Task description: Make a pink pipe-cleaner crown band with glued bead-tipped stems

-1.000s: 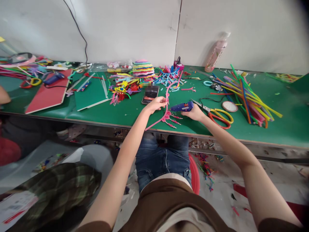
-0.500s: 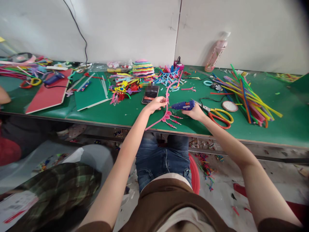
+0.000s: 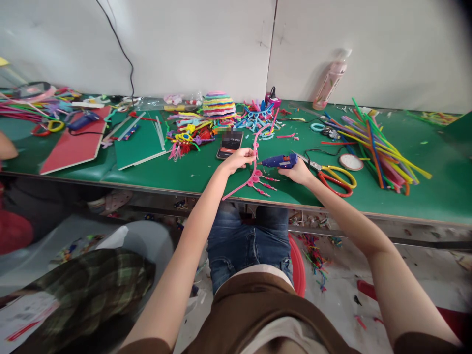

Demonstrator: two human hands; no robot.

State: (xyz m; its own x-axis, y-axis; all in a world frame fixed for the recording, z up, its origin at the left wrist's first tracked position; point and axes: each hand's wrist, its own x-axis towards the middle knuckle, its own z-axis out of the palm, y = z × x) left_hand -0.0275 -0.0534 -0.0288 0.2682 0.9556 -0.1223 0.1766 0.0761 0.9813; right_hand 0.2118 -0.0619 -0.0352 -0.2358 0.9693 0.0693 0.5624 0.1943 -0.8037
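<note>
My left hand (image 3: 240, 160) pinches a long pink pipe-cleaner strip (image 3: 239, 188) near its middle. The strip curves over the bench, with pink coiled loops and several dangling beaded strands on its lower part. In my right hand (image 3: 298, 172) is a blue hot glue gun (image 3: 279, 161), its nozzle pointing left, close to the strip beside my left fingertips. Whether the nozzle touches the strip I cannot tell. A phone (image 3: 230, 144) lies just behind my left hand. Scissors (image 3: 337, 179) with red and yellow handles rest right of my right hand.
The green bench (image 3: 391, 204) holds a bundle of coloured pipe cleaners (image 3: 387, 152), a roll of tape (image 3: 351, 162), a leaning bottle (image 3: 332, 81) and a striped hat-like piece (image 3: 219, 104). Leftward lie a red board (image 3: 75, 142) and another glue gun (image 3: 83, 120). Someone's arm (image 3: 6, 146) shows far left.
Almost nothing differs. Both hands, the pink strip and the glue gun hold nearly the same positions.
</note>
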